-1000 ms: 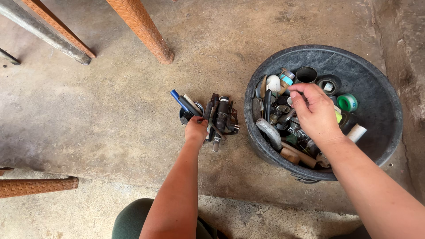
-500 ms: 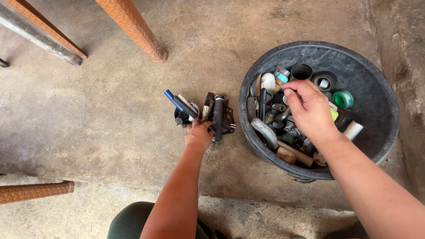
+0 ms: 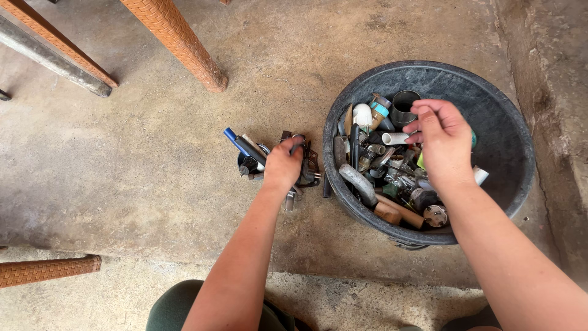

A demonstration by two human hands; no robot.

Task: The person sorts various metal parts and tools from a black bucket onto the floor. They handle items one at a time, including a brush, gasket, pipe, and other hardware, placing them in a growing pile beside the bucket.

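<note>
Below, the left hand (image 3: 283,165) rested with curled fingers on a small pile of metal fittings (image 3: 269,160) on bare concrete floor (image 3: 122,171) (open room to its left). Right hand (image 3: 442,142) hovered inside the black tub's rim (image 3: 520,141), fingertips pinching a white pipe piece (image 3: 395,138).

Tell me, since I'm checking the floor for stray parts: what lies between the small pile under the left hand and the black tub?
In the head view, one thin dark piece lies on the concrete floor against the black tub, beside the pile under the left hand; otherwise bare.

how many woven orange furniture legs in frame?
3: two woven legs top left, one at the lower-left edge. More may lie outside the frame.
</note>
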